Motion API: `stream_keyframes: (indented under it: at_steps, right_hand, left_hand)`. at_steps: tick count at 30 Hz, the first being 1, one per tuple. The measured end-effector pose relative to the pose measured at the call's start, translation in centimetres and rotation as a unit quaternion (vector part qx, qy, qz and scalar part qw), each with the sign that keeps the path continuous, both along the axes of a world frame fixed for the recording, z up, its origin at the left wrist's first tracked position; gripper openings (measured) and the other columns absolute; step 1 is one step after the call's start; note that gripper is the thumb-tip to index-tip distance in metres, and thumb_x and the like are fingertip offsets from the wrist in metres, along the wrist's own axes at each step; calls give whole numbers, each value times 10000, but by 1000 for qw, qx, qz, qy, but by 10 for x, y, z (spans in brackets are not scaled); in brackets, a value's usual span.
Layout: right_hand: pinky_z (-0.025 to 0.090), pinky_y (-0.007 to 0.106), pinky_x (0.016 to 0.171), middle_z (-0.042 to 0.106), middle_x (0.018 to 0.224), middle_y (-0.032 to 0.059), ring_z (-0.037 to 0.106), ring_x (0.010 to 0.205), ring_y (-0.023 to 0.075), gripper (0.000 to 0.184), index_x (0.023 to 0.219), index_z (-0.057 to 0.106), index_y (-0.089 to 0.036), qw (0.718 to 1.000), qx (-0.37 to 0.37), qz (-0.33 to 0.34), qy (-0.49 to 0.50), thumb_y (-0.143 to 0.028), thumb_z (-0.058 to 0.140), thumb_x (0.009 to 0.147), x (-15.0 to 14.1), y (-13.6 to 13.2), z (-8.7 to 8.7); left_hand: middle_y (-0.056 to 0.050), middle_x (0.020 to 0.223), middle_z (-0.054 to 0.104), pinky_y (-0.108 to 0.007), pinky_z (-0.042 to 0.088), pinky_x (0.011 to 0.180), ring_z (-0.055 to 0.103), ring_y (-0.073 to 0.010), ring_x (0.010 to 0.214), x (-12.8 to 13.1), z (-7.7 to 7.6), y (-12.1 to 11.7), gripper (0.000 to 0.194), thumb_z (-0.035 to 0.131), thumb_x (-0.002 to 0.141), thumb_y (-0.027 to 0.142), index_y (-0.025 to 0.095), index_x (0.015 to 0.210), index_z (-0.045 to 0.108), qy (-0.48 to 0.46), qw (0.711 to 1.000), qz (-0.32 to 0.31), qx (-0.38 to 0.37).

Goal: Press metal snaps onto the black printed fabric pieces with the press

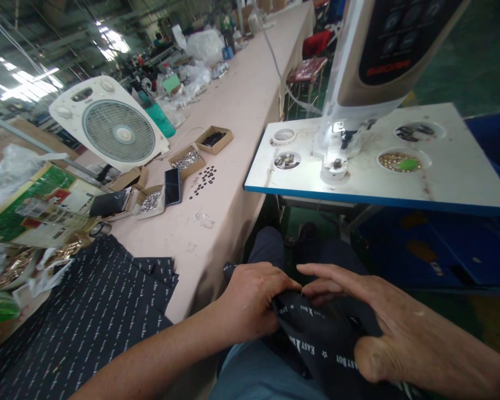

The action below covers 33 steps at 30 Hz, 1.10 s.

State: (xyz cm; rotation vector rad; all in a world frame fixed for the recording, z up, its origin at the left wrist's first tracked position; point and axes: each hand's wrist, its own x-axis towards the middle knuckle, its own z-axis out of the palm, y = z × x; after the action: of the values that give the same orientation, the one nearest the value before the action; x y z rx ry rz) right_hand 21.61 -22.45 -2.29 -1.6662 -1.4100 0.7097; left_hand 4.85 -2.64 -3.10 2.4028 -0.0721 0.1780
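Our left hand [252, 300] gripping black printed fabric [316, 341] above our lap, our right hand [383, 322] spread open over it, thumb against the lettering; to our left, a tabletop [233, 178] with a fan [123, 133], small boxes [187, 161] of parts; ahead, a pale machine [370, 72].

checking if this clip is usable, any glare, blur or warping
Head view: windows upper left are blown out; light glares on the white tabletop around the machine's needle area; far background is soft; scene leans, seemingly stretched toward the edges; lettering on the dark cloth is readable; beneath the tabletop is dim.
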Motion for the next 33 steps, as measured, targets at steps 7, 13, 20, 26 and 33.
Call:
stream_keyframes:
  at_steps: [7,13,20,26,33]
  right_hand:
    - [590,344,931,714,1263,24,701,1107,285,1074,1504,443,-358,990,-142,15,0,-429,956,563,-11,13,3]
    - [550,363,830,748,1105,-16,728,961,245,671,1326,553,-344,990,-120,-49,-53,-130,612,693,-34,23,-16]
    - [502,278,738,760,993,-63,725,903,185,485,1200,637,-332,988,-131,-82,26,-117,568,771,-30,31,-21]
    - [510,239,750,766,980,-56,715,891,166,397,1125,690,-271,978,-136,-60,145,-124,608,766,-22,42,-15]
    - [525,268,729,772,1003,0,710,920,217,389,1174,688,-218,967,-148,-49,203,-249,664,787,-18,46,-13]
  left_hand:
    - [6,881,760,-252,466,730,696,-153,815,5,3,-3,235,690,765,156,226,977,765,89,995,46,-24]
    - [-6,768,716,-248,392,637,651,-151,718,9,4,-3,136,668,719,188,188,831,746,137,987,87,-15]
    - [36,629,563,-227,332,572,568,-127,656,13,5,3,121,673,762,284,168,737,695,247,959,107,-88]
    - [60,644,489,-207,365,597,464,-94,646,16,1,18,204,753,754,347,151,786,705,313,923,56,-219]
    - [61,673,483,-209,368,627,442,-89,665,20,7,31,228,779,733,368,166,823,722,338,908,16,-247]
